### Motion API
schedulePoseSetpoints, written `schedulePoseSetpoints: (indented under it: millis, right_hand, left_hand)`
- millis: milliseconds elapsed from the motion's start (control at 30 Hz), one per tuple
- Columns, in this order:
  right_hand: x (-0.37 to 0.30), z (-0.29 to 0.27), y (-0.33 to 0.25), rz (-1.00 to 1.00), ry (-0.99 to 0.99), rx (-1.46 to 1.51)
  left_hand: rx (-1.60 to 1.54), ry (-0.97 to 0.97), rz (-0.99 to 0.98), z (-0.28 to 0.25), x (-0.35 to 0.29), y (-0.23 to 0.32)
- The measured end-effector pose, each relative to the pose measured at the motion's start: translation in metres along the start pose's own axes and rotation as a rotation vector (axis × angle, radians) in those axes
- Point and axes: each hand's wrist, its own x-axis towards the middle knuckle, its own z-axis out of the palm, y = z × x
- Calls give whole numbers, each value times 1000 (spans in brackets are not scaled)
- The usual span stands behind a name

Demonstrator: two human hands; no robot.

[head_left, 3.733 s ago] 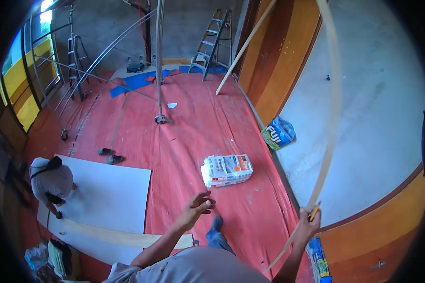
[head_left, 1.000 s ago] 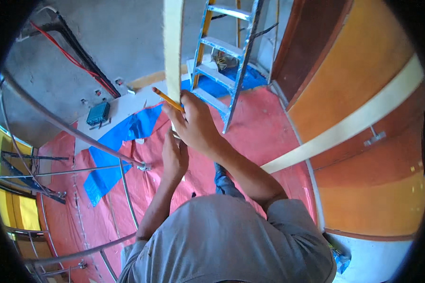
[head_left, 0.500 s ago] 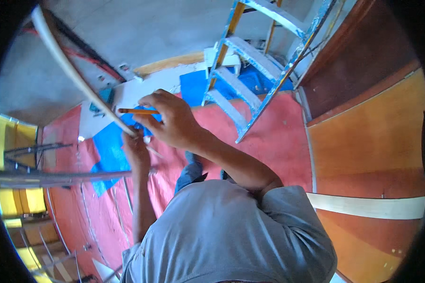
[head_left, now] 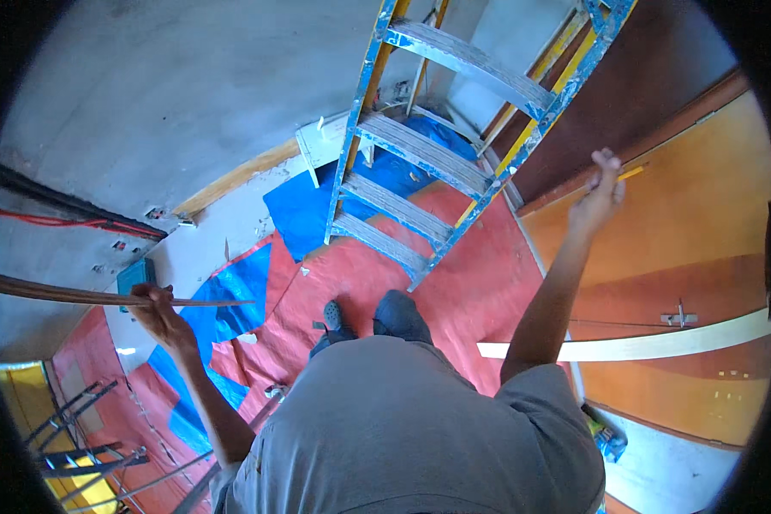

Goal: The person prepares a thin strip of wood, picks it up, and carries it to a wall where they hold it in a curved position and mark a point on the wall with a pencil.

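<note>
2 hands are held wide apart, either side of the stepladder (head_left: 422, 152). Left of the stepladder, the left hand (head_left: 156, 315) has its fingers closed around a long wood strip (head_left: 60, 294); 1 end points toward the stepladder and the rest runs out of view, away from it. Right of the stepladder, the right hand (head_left: 601, 201) is raised, fingers partly curled, with a yellow pencil (head_left: 631, 173) jutting out past them; exactly how they pinch it I cannot tell.

Held in just 1 hand, the strip will probably sag or swing, so a firm grip nearer its middle and slow turns should spare the stepladder a knock. The pencil is best carried with its tip away from the body. To the stepladder's right, a pale strip (head_left: 642, 347) crosses in front of the orange door (head_left: 651, 248), where a careless elbow could brush it. On the stepladder's near side, creases in the red sheet (head_left: 343, 274) could catch a shoe (head_left: 399, 315).
</note>
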Motion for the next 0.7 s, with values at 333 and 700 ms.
schedulePoseSetpoints:
  millis: [333, 700]
  right_hand:
    - [94, 61, 71, -132, -181, -191]
    - [172, 88, 117, 105, -187, 152]
  left_hand:
    - [-438, -442, -219, 266, 135, 66]
    - [-353, -455, -135, 517, 233, 57]
